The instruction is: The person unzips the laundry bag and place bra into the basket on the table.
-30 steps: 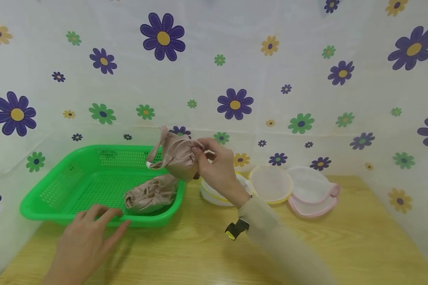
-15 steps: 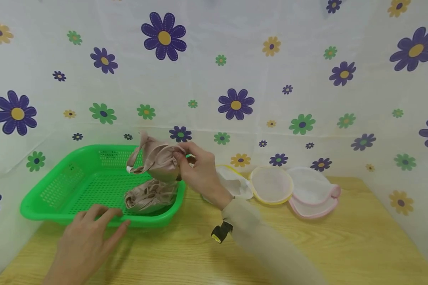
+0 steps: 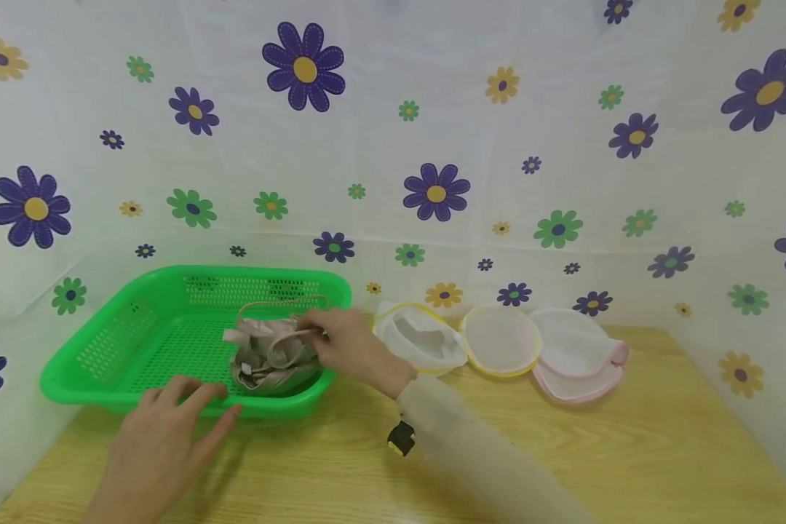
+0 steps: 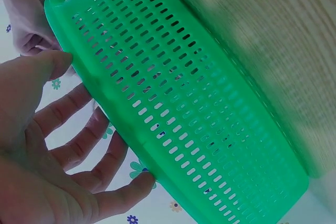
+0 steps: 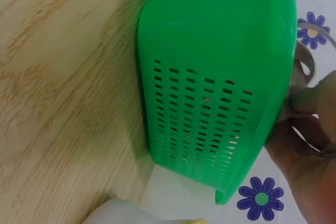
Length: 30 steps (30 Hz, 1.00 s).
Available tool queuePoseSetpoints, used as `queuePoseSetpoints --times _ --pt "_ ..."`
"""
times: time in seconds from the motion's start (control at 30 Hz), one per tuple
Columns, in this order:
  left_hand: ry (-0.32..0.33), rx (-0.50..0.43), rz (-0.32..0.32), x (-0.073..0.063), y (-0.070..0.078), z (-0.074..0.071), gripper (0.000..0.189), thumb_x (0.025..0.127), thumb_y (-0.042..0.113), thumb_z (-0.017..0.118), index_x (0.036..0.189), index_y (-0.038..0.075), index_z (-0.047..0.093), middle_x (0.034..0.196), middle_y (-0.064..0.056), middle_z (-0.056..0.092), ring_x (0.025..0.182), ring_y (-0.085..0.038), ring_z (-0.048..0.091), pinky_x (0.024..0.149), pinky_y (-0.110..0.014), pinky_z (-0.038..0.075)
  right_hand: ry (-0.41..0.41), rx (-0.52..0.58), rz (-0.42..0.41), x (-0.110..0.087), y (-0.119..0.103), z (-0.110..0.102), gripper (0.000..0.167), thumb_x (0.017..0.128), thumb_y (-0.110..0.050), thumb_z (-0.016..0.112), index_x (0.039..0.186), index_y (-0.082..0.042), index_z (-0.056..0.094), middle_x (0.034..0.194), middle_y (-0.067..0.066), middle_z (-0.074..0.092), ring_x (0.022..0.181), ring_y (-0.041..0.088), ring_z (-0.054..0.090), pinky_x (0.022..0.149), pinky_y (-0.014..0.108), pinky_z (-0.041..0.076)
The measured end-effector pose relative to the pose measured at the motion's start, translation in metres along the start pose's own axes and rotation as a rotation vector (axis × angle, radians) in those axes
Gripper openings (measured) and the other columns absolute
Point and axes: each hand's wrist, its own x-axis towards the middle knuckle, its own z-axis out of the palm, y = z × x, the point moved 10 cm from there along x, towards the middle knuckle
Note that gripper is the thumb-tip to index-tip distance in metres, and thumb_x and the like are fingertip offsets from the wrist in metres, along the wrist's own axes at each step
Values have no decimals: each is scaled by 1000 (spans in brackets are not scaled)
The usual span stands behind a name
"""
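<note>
A crumpled pinkish-beige bra (image 3: 276, 349) with thin straps lies in the right end of the green plastic basket (image 3: 190, 273). My right hand (image 3: 350, 346) reaches over the basket's right rim and pinches the bra's fabric; the right wrist view shows thumb and fingers together on the fabric (image 5: 299, 74) above the rim. A similar bundle lies beneath, and where one ends and the other begins is hard to tell. My left hand (image 3: 164, 429) rests its loosely bent fingers on the near rim, as the left wrist view shows with the same hand (image 4: 63, 145).
Right of the basket, a yellow-rimmed white mesh bag (image 3: 419, 338), a second yellow-rimmed bag (image 3: 501, 342) and pink-rimmed bags (image 3: 576, 349) lie on the wooden table (image 3: 629, 451). A flower-printed white sheet (image 3: 367, 145) hangs behind and at the sides.
My right hand has moved left and down, bringing the raised bra into the basket onto the other bundle. The left hand stays on the rim.
</note>
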Motion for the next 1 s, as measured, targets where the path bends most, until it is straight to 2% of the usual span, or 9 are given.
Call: queuePoseSetpoints --times 0.13,0.23,0.3,0.43,0.53,0.7,0.77,0.9,1.0 --pt "10 -1 0 0 0 0 31 81 29 81 105 11 75 99 -17 69 75 -41 62 64 -58 53 -80 -77 1 1 -2 10 19 93 2 64 102 -9 77 104 4 78 93 15 71 82 18 53" --pt "20 -4 8 -1 1 -1 30 81 29 81 104 11 74 98 -17 69 74 -41 62 64 -58 53 -92 -147 4 1 -3 12 16 93 -1 68 100 -10 79 107 6 72 101 19 66 89 22 52" --pt "28 -4 16 -1 2 -2 30 81 29 81 104 11 74 97 -17 69 74 -41 62 63 -58 53 -94 -179 22 1 -3 12 16 93 -3 70 100 -11 81 105 7 64 96 17 59 85 21 48" --pt "38 -1 30 0 4 -2 29 81 29 81 102 10 74 96 -18 69 74 -41 63 63 -57 53 -119 -207 68 1 -3 15 19 95 -4 68 106 -12 80 100 5 52 80 10 49 69 11 42" --pt "37 -1 27 0 4 -2 29 81 29 81 102 10 74 96 -18 69 74 -42 63 63 -58 54 -143 -225 66 3 -7 20 18 97 -7 66 110 -12 78 99 4 57 78 8 52 66 11 43" --pt "34 2 25 -1 3 -2 30 81 29 81 103 10 74 96 -17 69 73 -40 62 63 -57 53 -150 -255 53 8 -11 31 20 97 -8 66 112 -12 78 99 -1 75 84 8 63 73 13 50" --pt "36 2 27 -1 3 -2 30 81 30 81 103 10 74 96 -17 69 72 -40 62 62 -57 53 -198 -263 66 8 -9 38 27 94 -6 67 118 -14 77 103 -2 78 82 5 64 73 13 50" --pt "44 2 33 -1 3 -2 29 81 30 81 102 10 74 95 -17 69 70 -40 61 61 -57 53 -361 -245 122 7 -2 53 50 91 0 65 139 -16 65 118 -1 76 80 5 59 71 13 48" --pt "48 0 31 -1 3 -2 28 82 30 80 101 10 74 95 -17 69 71 -41 61 61 -57 53 -426 -229 137 7 -1 57 59 91 2 62 147 -17 57 129 0 72 84 7 59 73 14 46"
